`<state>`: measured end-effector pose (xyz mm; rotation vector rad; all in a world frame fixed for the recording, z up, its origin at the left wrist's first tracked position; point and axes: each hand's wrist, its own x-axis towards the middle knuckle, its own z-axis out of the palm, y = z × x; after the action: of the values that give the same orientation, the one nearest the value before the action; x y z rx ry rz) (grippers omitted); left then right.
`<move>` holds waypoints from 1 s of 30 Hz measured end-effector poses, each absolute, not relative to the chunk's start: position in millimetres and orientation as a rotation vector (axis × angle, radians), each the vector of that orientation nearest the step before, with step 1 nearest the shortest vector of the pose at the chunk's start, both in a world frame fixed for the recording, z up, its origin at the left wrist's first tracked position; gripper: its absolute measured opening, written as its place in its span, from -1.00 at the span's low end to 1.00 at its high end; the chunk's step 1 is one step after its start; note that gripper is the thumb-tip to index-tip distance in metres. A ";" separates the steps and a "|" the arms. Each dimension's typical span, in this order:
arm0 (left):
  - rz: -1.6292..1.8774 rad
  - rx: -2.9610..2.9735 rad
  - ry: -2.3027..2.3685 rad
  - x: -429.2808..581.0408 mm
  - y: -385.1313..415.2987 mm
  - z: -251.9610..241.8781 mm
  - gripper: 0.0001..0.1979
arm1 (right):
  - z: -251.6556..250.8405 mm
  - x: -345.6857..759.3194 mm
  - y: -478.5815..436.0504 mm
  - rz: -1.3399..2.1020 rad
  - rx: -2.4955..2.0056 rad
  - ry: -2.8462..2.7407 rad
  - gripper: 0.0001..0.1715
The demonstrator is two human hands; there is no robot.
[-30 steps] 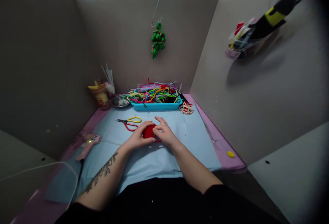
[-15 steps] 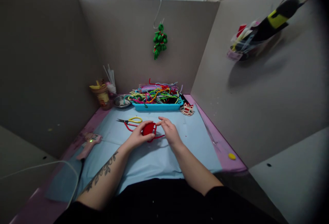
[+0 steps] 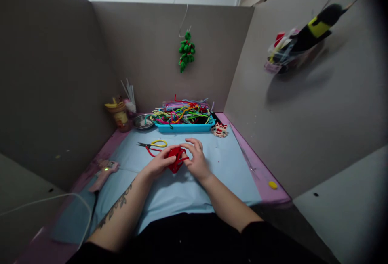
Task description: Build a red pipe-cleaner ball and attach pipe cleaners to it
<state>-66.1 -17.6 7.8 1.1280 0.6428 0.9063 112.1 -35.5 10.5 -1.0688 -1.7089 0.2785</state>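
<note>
A red pipe-cleaner craft piece (image 3: pixel 174 166) is tilted up in my left hand (image 3: pixel 158 163), whose thumb and fingers clasp its left side. My right hand (image 3: pixel 197 162) is at the piece's right edge, with thumb and forefinger closed around a red pipe-cleaner strand (image 3: pixel 183 160) there; the other fingers are bent and raised. Just beyond my left hand lie scissors (image 3: pixel 151 144) with one yellow and one red handle, the red one partly hidden by that hand.
A blue tray (image 3: pixel 184 128) heaped with coloured pipe cleaners stands at the back, beside a metal bowl (image 3: pixel 143 122). A pink glue gun (image 3: pixel 104 174) with a lit green light lies left, its cord trailing. A pipe-cleaner ornament (image 3: pixel 220 130) and tweezers (image 3: pixel 250 163) are right. Grey partitions enclose the table.
The red piece has been turned in my left hand, and its strand now points up to the right. My right hand has moved in from beside it and taken hold at its edge.
</note>
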 end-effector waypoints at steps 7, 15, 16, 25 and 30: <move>0.885 1.216 0.618 -62.8 -19.5 8.4 -0.43 | 3.5 113.9 -34.3 0.174 -1.061 -1.751 -0.62; 0.885 1.207 0.650 -63.1 -17.9 4.1 -0.42 | 5.4 112.3 -36.7 0.159 -1.064 -1.775 -0.59; 0.887 1.205 0.655 -62.9 -18.2 4.7 -0.42 | 5.8 112.3 -37.1 0.140 -1.053 -1.784 -0.58; 0.908 1.257 0.685 -61.9 -18.0 6.2 -0.40 | 9.3 112.3 -39.6 0.235 -1.082 -1.807 -0.58; 0.938 1.334 0.708 -62.3 -16.3 4.3 -0.39 | 11.4 106.3 -40.8 0.319 -1.097 -1.713 -0.71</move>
<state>-62.3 -16.3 4.3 1.3335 0.7083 0.9377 106.3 -40.8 11.4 -1.0970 -1.7134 0.3189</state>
